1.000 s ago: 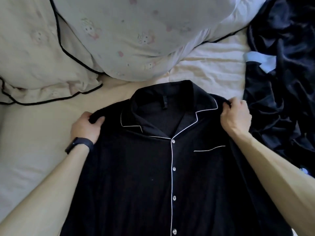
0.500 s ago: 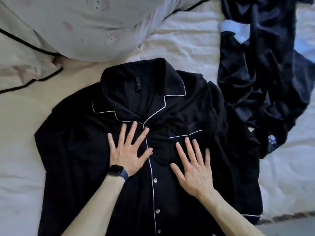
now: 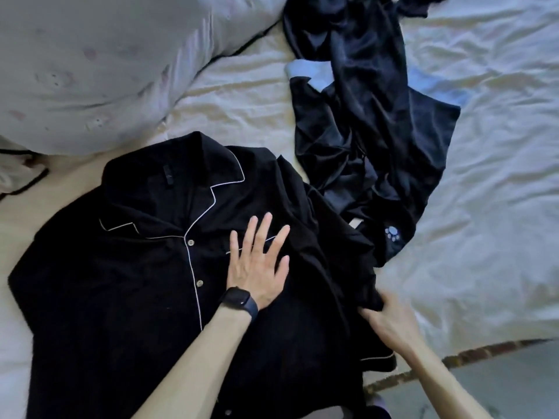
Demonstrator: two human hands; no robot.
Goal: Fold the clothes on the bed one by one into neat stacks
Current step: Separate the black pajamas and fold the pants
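A black pyjama shirt (image 3: 130,285) with white piping and buttons lies face up on the bed, collar toward the pillows. My left hand (image 3: 257,264), a dark watch on its wrist, presses flat with spread fingers on the chest pocket. My right hand (image 3: 382,316) grips a bunch of the shirt's right sleeve near the bed's edge; its fingertips are hidden in the cloth. A dark navy satin garment (image 3: 372,122) with a pale blue paw print lies crumpled to the right of the shirt.
Two pale pillows (image 3: 90,65) with black piping sit at the upper left, close to the collar. The cream sheet (image 3: 484,207) stretches to the right. The bed's edge and a grey floor (image 3: 499,379) show at the lower right.
My left hand slid from the button line across to the chest pocket. My right hand left the shirt front, moved to the sleeve at the right and took hold of it. The view swung right.
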